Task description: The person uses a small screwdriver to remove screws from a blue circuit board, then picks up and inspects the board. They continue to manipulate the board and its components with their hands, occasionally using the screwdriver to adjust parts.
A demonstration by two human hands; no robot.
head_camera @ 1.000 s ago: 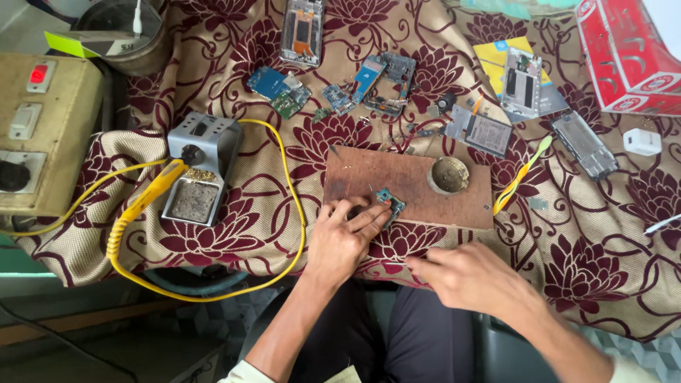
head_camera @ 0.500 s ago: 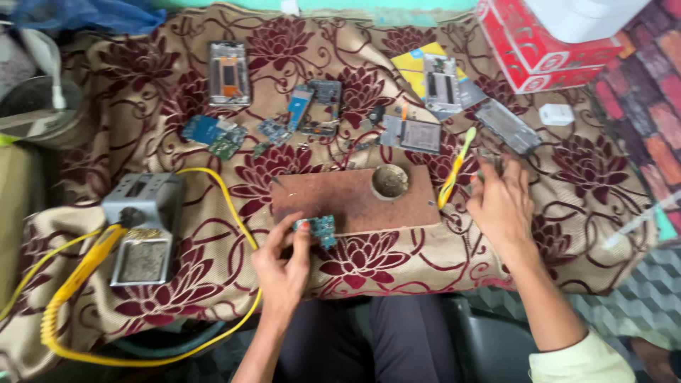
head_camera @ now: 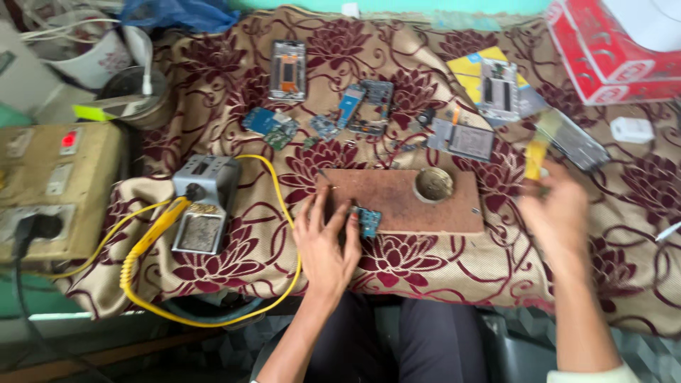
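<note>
Circuit board (head_camera: 367, 220) stays pinned on the wooden block (head_camera: 404, 202) by left hand (head_camera: 325, 241) fingers, while right hand (head_camera: 557, 213) now pinches yellow tweezers (head_camera: 534, 159).

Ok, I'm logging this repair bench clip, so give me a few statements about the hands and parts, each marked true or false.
1. The left hand rests on a small blue circuit board at the wooden board's front edge. True.
2. The right hand lies flat on the wooden board. False: it is raised to the board's right, at a yellow tool.
3. A round tin sits on the wooden board. True.
4. The soldering iron with the yellow cable is in the left hand. False: it rests by its grey stand, away from both hands.
</note>
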